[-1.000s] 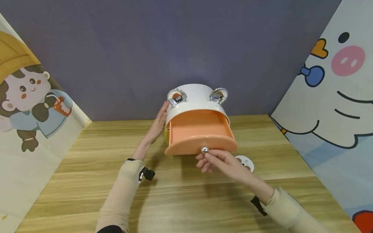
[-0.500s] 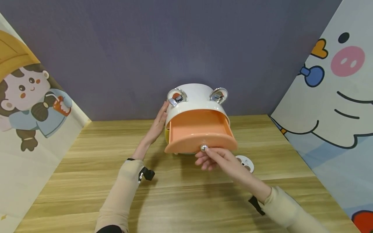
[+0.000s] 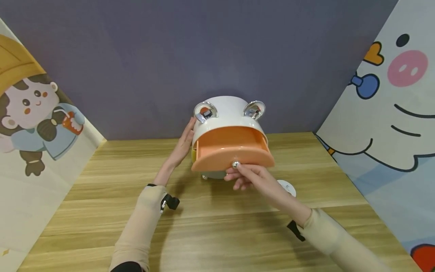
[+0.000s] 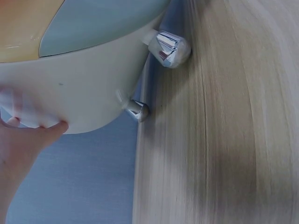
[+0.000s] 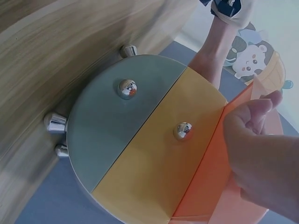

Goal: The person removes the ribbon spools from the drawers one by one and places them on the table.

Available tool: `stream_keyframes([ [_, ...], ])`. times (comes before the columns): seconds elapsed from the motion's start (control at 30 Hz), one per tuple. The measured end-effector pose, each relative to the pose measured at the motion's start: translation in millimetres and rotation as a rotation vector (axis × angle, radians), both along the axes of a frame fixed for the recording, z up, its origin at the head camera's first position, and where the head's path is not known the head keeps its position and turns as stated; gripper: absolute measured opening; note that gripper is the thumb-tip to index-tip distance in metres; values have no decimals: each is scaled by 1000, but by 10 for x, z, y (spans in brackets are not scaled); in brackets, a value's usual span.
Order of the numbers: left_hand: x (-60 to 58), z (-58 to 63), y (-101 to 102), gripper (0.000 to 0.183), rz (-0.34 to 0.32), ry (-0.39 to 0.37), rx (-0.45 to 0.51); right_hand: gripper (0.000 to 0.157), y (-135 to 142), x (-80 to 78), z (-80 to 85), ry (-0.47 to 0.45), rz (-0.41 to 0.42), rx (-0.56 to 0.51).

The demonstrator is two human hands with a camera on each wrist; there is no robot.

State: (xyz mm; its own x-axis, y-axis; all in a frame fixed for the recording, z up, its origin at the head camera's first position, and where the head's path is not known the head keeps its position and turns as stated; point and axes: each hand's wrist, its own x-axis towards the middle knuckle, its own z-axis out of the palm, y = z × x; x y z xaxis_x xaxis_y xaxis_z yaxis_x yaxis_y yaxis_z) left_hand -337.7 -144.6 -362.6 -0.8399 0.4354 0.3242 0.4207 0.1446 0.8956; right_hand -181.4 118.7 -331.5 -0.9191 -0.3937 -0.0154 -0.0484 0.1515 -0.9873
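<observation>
Head view puts the orange drawer (image 3: 215, 160) just beyond the right hand (image 3: 253, 178), whose thumb and fingers pinch its round knob (image 3: 235, 164). The drawer juts from the white cabinet (image 3: 225, 107) toward that hand, its broad front running left to right. Farther off, the left hand (image 3: 181, 147) lies against the cabinet's left side, fingers nearly straight, gripping nothing.

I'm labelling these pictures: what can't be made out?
Head: white disc partly behind the right arm; markings too small.
Head: most of the green drawer, behind the orange drawer.
Left wrist: part of the left hand, beyond the left edge.
Right wrist: part of the orange drawer, behind the right hand.
</observation>
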Motion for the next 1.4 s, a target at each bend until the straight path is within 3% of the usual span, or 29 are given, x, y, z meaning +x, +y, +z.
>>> stream_keyframes([
  [0.47,-7,-16,-69,53,0,-11,-12,49,-57,-335,27,-47,-41,-28],
  [1.07,-38,-5,-12,54,-7,-3,-15,49,-50,-584,34,-52,-60,-69],
  [1.4,-21,-20,-7,66,-6,32,-5,49,-57,-642,45,-48,-68,-60],
])
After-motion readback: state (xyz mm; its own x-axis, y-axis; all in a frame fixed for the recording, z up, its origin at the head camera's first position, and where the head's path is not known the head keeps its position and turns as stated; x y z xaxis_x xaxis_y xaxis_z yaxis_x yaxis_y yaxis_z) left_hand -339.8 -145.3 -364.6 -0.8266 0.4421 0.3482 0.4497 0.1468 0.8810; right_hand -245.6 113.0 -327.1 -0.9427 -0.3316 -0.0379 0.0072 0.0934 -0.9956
